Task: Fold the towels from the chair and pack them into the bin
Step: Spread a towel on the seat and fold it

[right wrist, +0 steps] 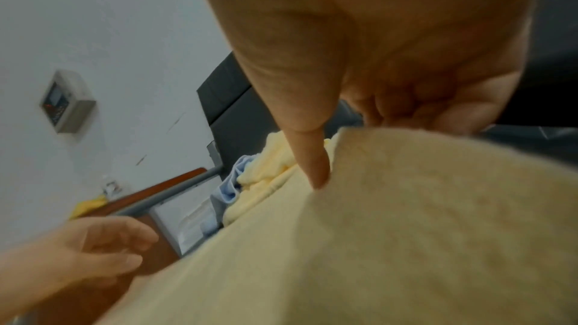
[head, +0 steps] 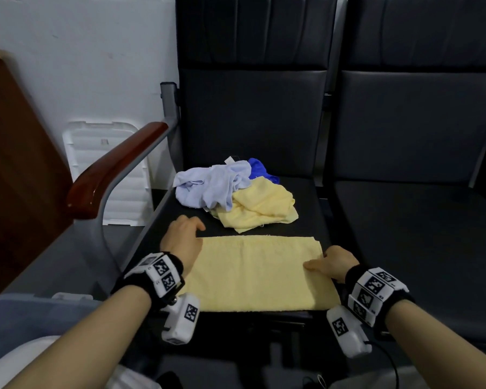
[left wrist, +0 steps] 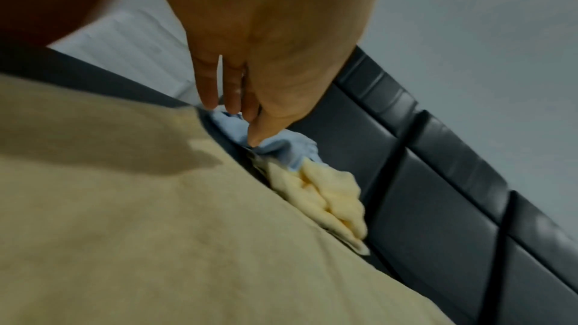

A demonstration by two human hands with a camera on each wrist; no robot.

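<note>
So I've got the yellow towel (head: pixel 253 272) laid out flat on the front of the chair seat (head: pixel 300 192), folded into a wide rectangle. My right hand (head: pixel 335 263) is at its right edge: thumb pressed down on top of the cloth, other fingers curled under that edge, so I'm pinching it. My left hand (head: pixel 183 238) is at the far left corner, fingers loose and a bit bent, hanging just above the towel's edge and gripping nothing as far as the wrist view shows.

Behind the flat one, further back on the seat, sits the unfolded pile: a crumpled yellow towel (head: pixel 260 207), a pale blue towel (head: pixel 212 186) lying partly over it, and a bright blue towel (head: pixel 260 168) peeking out at the back. The bin (head: pixel 26 313) is low on my left, beside the chair, just its bluish rim in view
</note>
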